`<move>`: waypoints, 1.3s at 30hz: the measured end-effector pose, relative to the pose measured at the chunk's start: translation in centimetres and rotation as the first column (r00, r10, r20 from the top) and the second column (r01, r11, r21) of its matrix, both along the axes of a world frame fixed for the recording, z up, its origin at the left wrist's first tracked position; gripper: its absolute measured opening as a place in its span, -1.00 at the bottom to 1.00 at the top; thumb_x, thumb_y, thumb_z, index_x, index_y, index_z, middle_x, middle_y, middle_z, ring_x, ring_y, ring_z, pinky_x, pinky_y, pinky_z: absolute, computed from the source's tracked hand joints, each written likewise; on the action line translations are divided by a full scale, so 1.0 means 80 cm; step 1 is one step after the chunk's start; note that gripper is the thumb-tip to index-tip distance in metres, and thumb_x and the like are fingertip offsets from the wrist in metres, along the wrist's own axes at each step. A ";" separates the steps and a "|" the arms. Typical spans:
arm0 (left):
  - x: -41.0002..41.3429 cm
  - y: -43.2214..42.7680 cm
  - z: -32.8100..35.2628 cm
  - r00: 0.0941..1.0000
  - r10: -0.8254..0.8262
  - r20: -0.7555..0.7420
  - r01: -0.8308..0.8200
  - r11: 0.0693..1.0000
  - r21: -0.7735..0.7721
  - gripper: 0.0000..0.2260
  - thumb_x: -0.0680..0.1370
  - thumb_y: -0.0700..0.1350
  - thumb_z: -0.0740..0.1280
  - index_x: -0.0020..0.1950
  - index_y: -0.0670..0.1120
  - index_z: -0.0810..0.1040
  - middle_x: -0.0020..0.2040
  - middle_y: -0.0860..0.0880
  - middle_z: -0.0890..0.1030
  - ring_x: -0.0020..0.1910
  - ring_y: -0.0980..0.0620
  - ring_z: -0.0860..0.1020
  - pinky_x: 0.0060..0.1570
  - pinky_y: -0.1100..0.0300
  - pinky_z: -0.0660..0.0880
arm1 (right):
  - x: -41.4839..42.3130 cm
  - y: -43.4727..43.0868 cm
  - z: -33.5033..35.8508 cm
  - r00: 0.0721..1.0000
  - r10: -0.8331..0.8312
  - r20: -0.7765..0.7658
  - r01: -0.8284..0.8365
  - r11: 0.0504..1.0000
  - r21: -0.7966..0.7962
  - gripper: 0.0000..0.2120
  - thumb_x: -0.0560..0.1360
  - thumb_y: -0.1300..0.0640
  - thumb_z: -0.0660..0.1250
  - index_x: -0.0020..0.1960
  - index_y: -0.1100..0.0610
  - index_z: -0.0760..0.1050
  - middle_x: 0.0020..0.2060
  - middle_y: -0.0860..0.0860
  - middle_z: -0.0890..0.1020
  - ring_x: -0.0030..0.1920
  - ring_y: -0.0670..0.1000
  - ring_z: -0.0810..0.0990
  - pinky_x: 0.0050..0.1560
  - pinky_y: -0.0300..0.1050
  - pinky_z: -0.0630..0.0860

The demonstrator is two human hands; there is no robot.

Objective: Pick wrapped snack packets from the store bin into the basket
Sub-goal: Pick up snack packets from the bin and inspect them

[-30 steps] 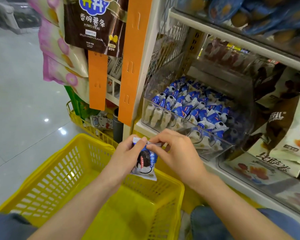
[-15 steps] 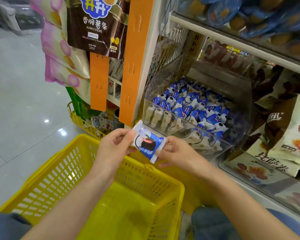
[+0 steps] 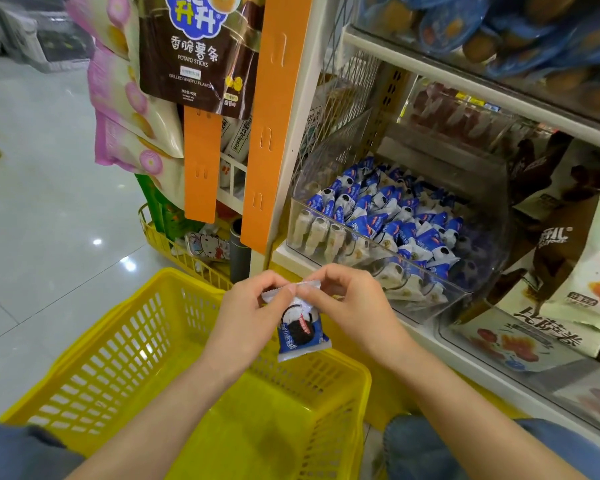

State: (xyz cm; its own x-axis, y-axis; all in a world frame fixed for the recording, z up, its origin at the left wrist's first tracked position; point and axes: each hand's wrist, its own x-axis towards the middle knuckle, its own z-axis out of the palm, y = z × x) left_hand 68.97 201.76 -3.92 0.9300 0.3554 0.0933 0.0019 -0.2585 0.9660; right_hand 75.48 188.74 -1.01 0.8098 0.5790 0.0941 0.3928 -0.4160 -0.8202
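Note:
A blue-and-white snack packet (image 3: 300,330) with a dark cookie picture hangs upright above the far rim of the yellow basket (image 3: 125,344). My left hand (image 3: 246,313) and my right hand (image 3: 347,303) both pinch its top sealed edge from either side. The clear plastic store bin (image 3: 388,271) on the shelf behind my hands holds several more blue-and-white packets (image 3: 388,216). The basket's visible floor is bare.
Orange display strips (image 3: 274,126) and hanging snack bags (image 3: 194,53) stand left of the bin. Brown and white snack bags (image 3: 568,244) fill the shelf to the right. A second yellow basket (image 3: 174,247) sits on the grey floor behind mine. My knees frame the basket.
The packet, held flat and tilted between my hands half a second ago, now hangs upright from its top edge. Both hands have closed in together on that edge.

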 end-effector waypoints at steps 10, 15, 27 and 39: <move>0.006 0.005 -0.003 0.988 0.007 -0.153 -0.039 0.978 -0.204 -0.86 0.55 -0.09 0.27 -0.16 -0.12 0.46 -0.23 -0.07 0.52 -0.25 0.05 0.51 -0.24 0.19 0.48 | 0.000 -0.007 -0.004 0.936 -0.098 0.339 0.110 0.994 -0.016 -0.94 0.50 0.08 0.32 -0.12 0.04 0.54 -0.22 -0.13 0.57 -0.19 -0.15 0.55 -0.14 -0.09 0.54; 0.011 0.007 -0.002 0.894 -0.152 -0.421 -0.058 0.893 -0.447 -0.51 0.63 0.11 -0.04 -0.18 -0.16 0.53 -0.33 -0.09 0.53 -0.50 0.07 0.49 -0.46 0.25 0.45 | 0.002 -0.008 -0.003 0.936 -0.110 0.333 0.086 0.992 0.087 -0.97 0.50 0.16 0.32 -0.11 0.10 0.53 -0.17 -0.09 0.56 -0.12 -0.17 0.53 -0.10 -0.27 0.50; 0.010 0.010 -0.002 0.987 -0.003 -0.162 -0.084 0.842 -0.532 -0.84 0.59 -0.18 0.21 0.02 -0.06 0.59 -0.05 -0.09 0.68 -0.05 -0.02 0.63 -0.14 0.14 0.54 | -0.006 -0.003 -0.008 0.977 -0.018 0.211 0.015 1.000 0.018 -0.87 0.53 0.08 0.26 0.08 0.01 0.42 -0.04 -0.10 0.53 -0.02 -0.24 0.51 -0.05 -0.46 0.43; 0.004 -0.002 -0.012 0.998 0.021 0.063 -0.023 0.999 0.040 -0.80 0.55 -0.19 0.27 0.07 0.09 0.40 0.09 0.06 0.50 -0.01 0.25 0.48 -0.14 0.49 0.40 | -0.003 0.008 -0.011 0.922 -0.097 -0.375 0.172 0.970 0.172 -0.92 0.54 0.22 0.25 -0.10 0.08 0.40 -0.16 0.07 0.57 -0.28 -0.08 0.59 -0.30 -0.16 0.61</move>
State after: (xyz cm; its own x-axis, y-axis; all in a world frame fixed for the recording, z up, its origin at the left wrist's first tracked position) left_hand 69.25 201.58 -4.85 0.9139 0.3705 0.1658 -0.0520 -0.2983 0.9530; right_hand 75.21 189.41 -1.91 0.8787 0.4625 -0.1185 0.0058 -0.2585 -0.9660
